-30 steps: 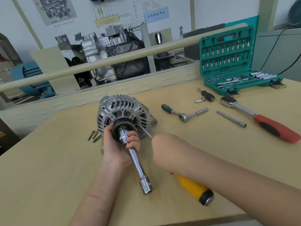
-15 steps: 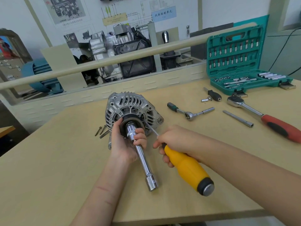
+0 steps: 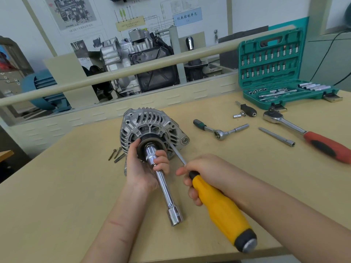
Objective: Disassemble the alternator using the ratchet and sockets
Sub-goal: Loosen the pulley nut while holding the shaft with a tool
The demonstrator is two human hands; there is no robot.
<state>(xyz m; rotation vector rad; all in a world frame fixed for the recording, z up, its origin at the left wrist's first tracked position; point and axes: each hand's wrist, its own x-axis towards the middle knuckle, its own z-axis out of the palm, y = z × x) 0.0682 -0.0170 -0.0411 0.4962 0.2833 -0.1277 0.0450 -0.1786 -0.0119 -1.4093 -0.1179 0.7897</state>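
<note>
My left hand (image 3: 144,168) grips one long socket wrench (image 3: 163,185) seated on the pulley of the one alternator (image 3: 152,128) standing mid-table (image 3: 57,186). My right hand (image 3: 205,171) grasps one yellow screwdriver (image 3: 220,207). Three bolts (image 3: 115,154) lie left; two ratchets (image 3: 218,130) lie right.

1 head-worn wide-angle camera looks forward and down over the desk (image 3: 57,186) from the person's own position, close above both forearms; straight lines bow near the edges, and the far wall and a partition rail fill the upper part
</note>
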